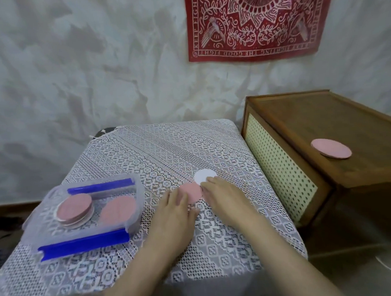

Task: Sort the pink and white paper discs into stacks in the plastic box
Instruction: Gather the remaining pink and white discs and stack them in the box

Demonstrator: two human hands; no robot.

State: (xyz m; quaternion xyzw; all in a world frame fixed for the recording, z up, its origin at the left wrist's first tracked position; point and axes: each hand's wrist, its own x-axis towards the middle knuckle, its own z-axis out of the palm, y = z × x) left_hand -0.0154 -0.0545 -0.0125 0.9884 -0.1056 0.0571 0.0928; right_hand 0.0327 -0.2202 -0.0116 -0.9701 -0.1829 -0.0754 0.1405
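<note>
Pink disc (191, 190) lies under the flat left hand (174, 207); flat right hand (225, 197) touches white disc (204, 175).

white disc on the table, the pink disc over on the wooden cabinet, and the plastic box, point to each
white disc (204, 176), head view, its bare far half.
lone pink disc (331, 148), head view, centre of its top face.
plastic box (82, 243), head view, its near blue edge.
</note>
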